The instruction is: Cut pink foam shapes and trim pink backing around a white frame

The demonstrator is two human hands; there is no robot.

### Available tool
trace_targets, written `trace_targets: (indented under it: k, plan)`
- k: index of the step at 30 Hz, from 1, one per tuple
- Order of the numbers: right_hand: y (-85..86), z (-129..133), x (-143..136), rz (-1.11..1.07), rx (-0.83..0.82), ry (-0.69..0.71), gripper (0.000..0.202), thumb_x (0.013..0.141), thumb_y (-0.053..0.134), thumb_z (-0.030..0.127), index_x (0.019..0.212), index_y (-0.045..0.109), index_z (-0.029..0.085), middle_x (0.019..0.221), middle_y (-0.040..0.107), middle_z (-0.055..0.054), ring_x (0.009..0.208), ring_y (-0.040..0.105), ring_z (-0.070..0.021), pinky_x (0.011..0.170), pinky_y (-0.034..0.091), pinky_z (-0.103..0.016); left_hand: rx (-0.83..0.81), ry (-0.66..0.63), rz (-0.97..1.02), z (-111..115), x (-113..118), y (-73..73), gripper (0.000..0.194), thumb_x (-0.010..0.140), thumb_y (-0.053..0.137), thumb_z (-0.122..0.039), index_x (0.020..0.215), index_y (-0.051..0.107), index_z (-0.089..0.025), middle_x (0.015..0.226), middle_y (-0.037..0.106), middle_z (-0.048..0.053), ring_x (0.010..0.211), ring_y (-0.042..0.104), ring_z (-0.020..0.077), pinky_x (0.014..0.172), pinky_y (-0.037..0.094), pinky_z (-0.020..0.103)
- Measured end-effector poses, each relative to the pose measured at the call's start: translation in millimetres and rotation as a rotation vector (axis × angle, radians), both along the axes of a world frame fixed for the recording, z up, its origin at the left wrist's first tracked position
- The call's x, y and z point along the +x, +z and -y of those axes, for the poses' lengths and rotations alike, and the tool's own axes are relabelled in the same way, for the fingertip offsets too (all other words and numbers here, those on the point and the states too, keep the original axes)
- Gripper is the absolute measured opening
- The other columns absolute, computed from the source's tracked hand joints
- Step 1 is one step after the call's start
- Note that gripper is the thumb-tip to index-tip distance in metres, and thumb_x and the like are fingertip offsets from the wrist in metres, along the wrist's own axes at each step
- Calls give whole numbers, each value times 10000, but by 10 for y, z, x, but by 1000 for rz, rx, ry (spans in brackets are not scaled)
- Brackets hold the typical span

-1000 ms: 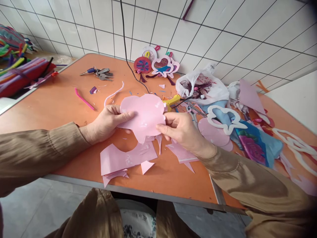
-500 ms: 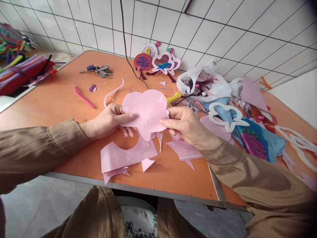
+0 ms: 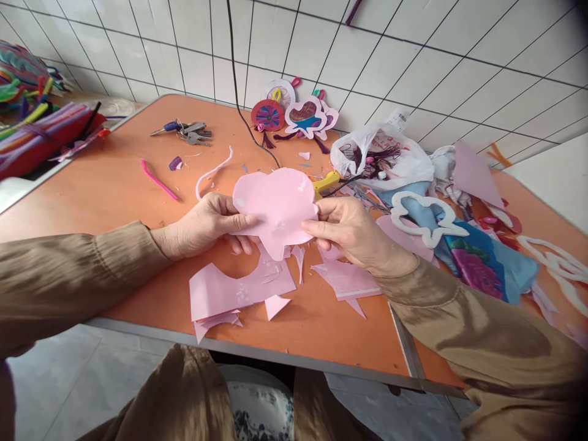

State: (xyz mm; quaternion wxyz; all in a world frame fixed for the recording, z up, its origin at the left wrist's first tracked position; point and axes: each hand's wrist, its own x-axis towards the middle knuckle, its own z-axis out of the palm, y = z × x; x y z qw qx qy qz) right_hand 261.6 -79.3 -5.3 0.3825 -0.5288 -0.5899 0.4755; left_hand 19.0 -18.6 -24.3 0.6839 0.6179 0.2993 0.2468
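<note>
Between both hands is a pink paper cutout (image 3: 278,205) with rounded lobes and a point at the bottom. My left hand (image 3: 218,223) pinches its left edge, thumb on top and fingers beneath. On the right edge, my right hand (image 3: 342,229) grips it between thumb and fingers. Pink paper offcuts (image 3: 239,291) lie on the table below the cutout, with more pink scraps (image 3: 349,278) by my right wrist. Just behind the right hand rests a yellow-handled tool (image 3: 327,182), partly hidden.
The orange table (image 3: 151,294) holds keys (image 3: 193,131), a pink pipe cleaner (image 3: 158,180) and a white cord (image 3: 214,168). Decorated hanging ornaments (image 3: 305,116) lean on the tiled wall. A plastic bag (image 3: 407,156) and white cutout frames (image 3: 425,223) crowd the right side.
The whole scene has shifted slightly to the right in view. Both hands keep the same hold on the pink paper cutout.
</note>
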Motion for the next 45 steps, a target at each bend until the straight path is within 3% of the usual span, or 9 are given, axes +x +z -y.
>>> trace_targets:
  k: [6, 10, 27, 37, 42, 45]
  plan:
    - [58, -12, 0, -11, -36, 8, 243, 696, 754, 311, 570, 573, 210, 522, 463, 38, 406, 392, -64, 368, 197, -242, -72, -37, 126, -13, 2, -11, 526, 754, 802, -606, 645, 733, -96, 629, 754, 112, 440, 653, 135, 441, 555, 200]
    - [49, -21, 5, -26, -30, 16, 237, 700, 766, 329, 589, 597, 205, 517, 479, 37, 401, 390, -63, 379, 192, -243, -39, -17, 63, 2, 7, 11, 496, 783, 806, -552, 641, 738, -82, 581, 729, 102, 422, 630, 118, 398, 513, 172]
    - [110, -40, 27, 37, -52, 31, 215, 674, 788, 352, 591, 630, 232, 445, 470, 36, 380, 380, -81, 362, 212, -256, 113, 30, -17, 18, 20, 2, 513, 793, 775, -596, 619, 738, -114, 483, 672, 64, 380, 573, 107, 398, 477, 197]
    - [105, -50, 38, 55, -18, 43, 209, 690, 763, 311, 569, 610, 236, 429, 469, 37, 381, 383, -84, 364, 213, -257, 90, 26, -20, 19, 10, -4, 508, 814, 767, -575, 626, 736, -105, 495, 679, 77, 388, 590, 113, 405, 487, 192]
    - [74, -71, 69, 53, -38, 24, 183, 691, 775, 320, 611, 641, 225, 424, 459, 42, 360, 326, -71, 351, 151, -257, -58, -13, 87, -23, 6, -25, 638, 820, 647, -726, 673, 707, -109, 628, 736, 109, 431, 631, 142, 416, 523, 224]
    - [57, -88, 94, 32, -65, 30, 190, 689, 792, 340, 643, 655, 216, 420, 448, 49, 352, 296, -65, 343, 129, -256, -91, -79, 109, -73, 6, -44, 736, 842, 501, -814, 714, 707, -119, 590, 711, 101, 434, 633, 155, 396, 502, 222]
